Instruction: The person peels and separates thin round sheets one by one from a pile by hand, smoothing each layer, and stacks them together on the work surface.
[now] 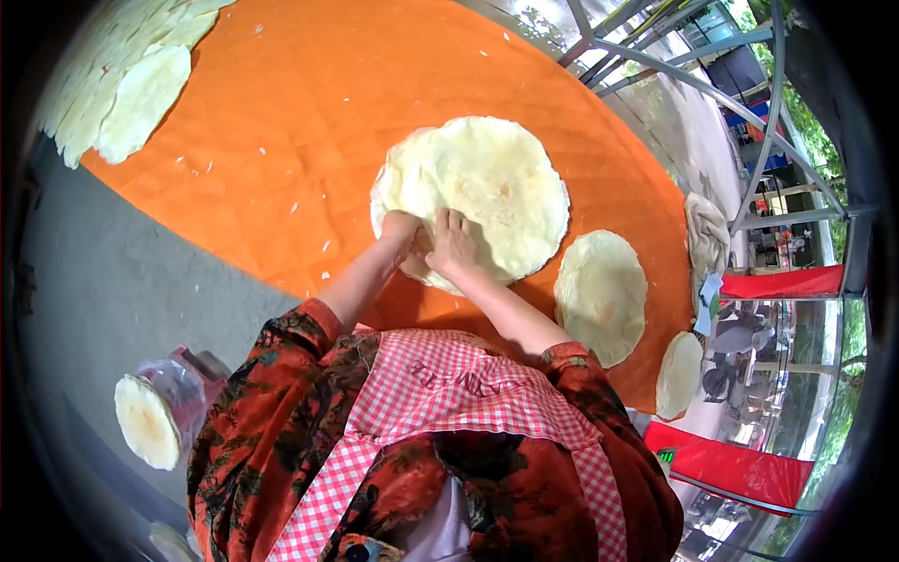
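A stack of round, pale flatbreads [506, 178] lies on the orange cloth in front of me, its layers slightly offset at the left. My left hand [401, 230] is at the near-left edge of the stack, its fingers curled down onto the top flatbread and partly hidden. Close beside it, my right hand [452, 244] rests on the same flatbread, fingers stretched forward and thumb pointing toward the left hand. The top sheet looks rumpled around both hands.
The orange cloth [281, 112] covers a table scattered with small white flakes. Many overlapping flatbreads [140, 98] lie at the far left. Another flatbread [601, 298] and a smaller one [679, 375] are at right, near a crumpled cloth [707, 239]. Bagged flatbreads [148, 423] stand lower left.
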Demonstrator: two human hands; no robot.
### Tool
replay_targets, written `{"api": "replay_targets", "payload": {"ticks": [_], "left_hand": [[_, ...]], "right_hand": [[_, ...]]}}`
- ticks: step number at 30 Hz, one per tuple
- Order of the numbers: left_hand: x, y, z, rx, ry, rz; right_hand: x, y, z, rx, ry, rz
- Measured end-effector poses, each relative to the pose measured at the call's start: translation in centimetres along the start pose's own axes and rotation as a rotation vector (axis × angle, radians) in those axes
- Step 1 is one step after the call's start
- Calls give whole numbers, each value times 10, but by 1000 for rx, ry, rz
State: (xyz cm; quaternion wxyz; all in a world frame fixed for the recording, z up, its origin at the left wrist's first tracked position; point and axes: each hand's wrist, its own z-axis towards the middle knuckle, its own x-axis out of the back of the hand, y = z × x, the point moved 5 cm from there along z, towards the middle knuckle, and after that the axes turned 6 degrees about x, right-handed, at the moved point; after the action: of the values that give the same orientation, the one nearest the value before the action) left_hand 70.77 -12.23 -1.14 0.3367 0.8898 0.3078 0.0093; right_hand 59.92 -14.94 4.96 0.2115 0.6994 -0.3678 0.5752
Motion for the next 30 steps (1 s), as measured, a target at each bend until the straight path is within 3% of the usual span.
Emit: {"api": "replay_targets", "payload": {"ticks": [1, 2, 6, 8, 9, 11, 12, 13, 15, 17, 21, 23, 27, 30], "left_hand": [[-1, 2, -6, 1, -4, -11], [-1, 1, 5, -174, 100, 93], [-4, -6, 19, -419, 68, 238], [16, 18, -43, -985, 622, 558], [18, 23, -73, -1259, 909, 715], [57, -7, -36, -1002, 861, 523], [72, -20, -22, -873, 837, 426], [75, -24, -21, -698, 632, 331], [70, -28, -33, -348, 225, 130], [68, -42, -13, -394, 209, 153], [58, -31, -16, -468, 255, 218], [55, -26, -24, -504, 273, 222], [56, -25, -35, -526, 275, 202], [51, -32, -18, -486, 203, 127]], "right_hand": [[-3, 0, -1, -5, 43, 9], [-3, 2, 0, -8, 91, 15], [8, 2, -1, -49, 55, 28], [26, 11, 2, -47, -3, -50], [48, 21, 3, -106, -6, 72], [80, 55, 18, -154, 44, 257], [67, 95, 41, -129, 190, 502], [70, 124, 59, -32, 249, 641], [151, 81, 29, 93, 270, 380], [159, 41, 11, 36, 243, 215], [114, -42, -20, -22, -141, 58], [47, -33, -9, 142, -63, -1], [28, -20, 11, 88, 59, 110], [72, -43, -10, 133, 35, 82]]}}
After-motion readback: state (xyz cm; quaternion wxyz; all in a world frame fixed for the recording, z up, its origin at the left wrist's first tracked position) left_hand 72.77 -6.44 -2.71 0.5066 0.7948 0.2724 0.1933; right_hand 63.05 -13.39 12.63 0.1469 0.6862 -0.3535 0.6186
